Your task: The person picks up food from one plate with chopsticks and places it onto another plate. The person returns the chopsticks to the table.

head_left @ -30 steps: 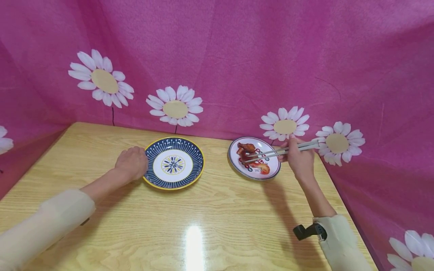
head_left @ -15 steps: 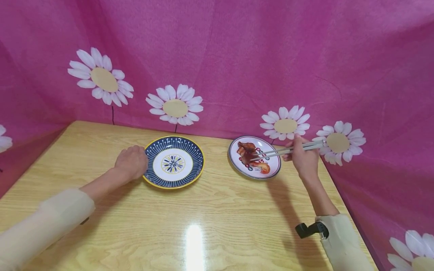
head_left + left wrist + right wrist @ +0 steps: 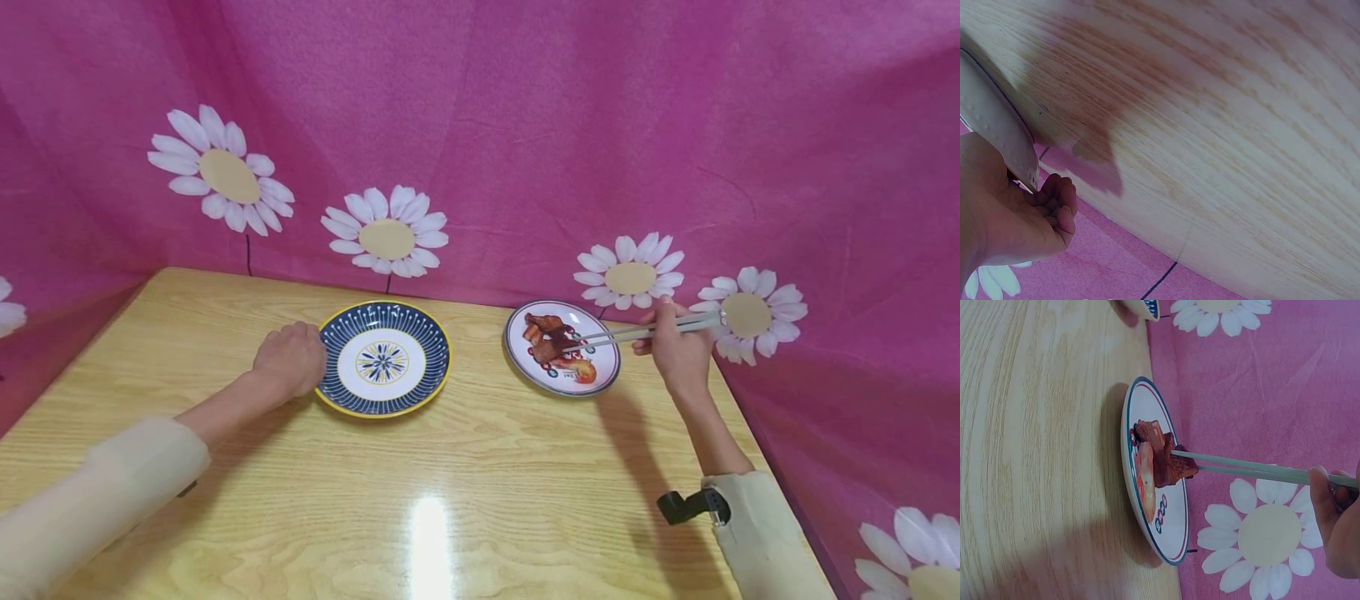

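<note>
My left hand (image 3: pixel 288 360) pinches the left rim of a large plate (image 3: pixel 382 392) with a dark blue patterned border and yellow edge. In the left wrist view, its fingers curl at the pale underside of the plate (image 3: pixel 994 103). My right hand (image 3: pixel 681 354) holds a pair of grey chopsticks (image 3: pixel 645 331). Their tips are at a dark brown glazed piece of meat (image 3: pixel 1175 465) on a smaller white plate (image 3: pixel 525 367) with blue and red rim lines. An orange shrimp (image 3: pixel 581 372) lies in front of the meat, and a browned chicken piece (image 3: pixel 547 322) behind it.
Both plates stand toward the back of a wood-grain table (image 3: pixel 480 467). A pink cloth (image 3: pixel 495 150) with large white daisies hangs behind and beside it. A black strap mount (image 3: pixel 693 506) sits on my right forearm.
My right hand and the chopsticks have shifted slightly right, and the tips have drawn the dark meat a little to the right on the plate. The left hand has stayed in place.
</note>
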A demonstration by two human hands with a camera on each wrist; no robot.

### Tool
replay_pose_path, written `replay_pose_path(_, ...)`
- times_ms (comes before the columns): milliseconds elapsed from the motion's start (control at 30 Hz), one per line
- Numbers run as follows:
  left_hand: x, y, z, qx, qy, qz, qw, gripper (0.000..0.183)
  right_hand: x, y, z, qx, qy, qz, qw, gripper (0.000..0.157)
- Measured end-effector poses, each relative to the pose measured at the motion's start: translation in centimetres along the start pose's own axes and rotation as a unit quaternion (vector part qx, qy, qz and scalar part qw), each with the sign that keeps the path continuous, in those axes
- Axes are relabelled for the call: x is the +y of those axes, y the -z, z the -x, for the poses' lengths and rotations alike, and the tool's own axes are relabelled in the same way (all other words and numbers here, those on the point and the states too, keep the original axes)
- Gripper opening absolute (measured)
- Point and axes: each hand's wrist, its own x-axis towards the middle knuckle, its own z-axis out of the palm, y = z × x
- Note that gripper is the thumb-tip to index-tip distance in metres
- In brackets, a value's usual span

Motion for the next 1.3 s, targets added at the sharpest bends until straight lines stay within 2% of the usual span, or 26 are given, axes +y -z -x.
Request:
replay_pose_path(267, 0.0, 0.0, 0.0, 0.0, -0.002, 0.002, 1.0, 0.031, -2.3, 0.0, 1.1, -0.005, -0.01, 0.019, 1.0, 0.048)
replay_pose_path(600, -0.1, 0.2, 0.1, -0.002, -0.003, 0.006, 1.0, 0.032, 0.7, 0.9, -0.7, 0.016, -0.019, 0.023, 0.999, 0.044)
replay_pose_path(733, -0.1, 0.2, 0.0, -0.009, -0.001, 0.004, 1.0, 0.034, 0.6, 1.2, -0.5, 0.02, -0.022, 0.023, 0.999, 0.046)
replay_pose_path(1033, 0.0, 0.4, 0.1, -0.01, 0.001, 0.009, 0.9999, 0.032, -1.4, 0.9, 1.0, 0.007, 0.001, 0.027, 1.0, 0.049)
replay_pose_path(1133, 0.1, 0.4, 0.1, -0.009, 0.001, 0.01, 0.9999, 0.031, -1.0, 0.9, 0.8, 0.006, 0.0, 0.028, 1.0, 0.049)
replay_pose_path(1300, 0.0, 0.3, 0.0, -0.007, 0.001, 0.011, 0.9999, 0.032, 0.8, 1.2, -0.2, 0.016, -0.012, 0.032, 0.999, 0.048)
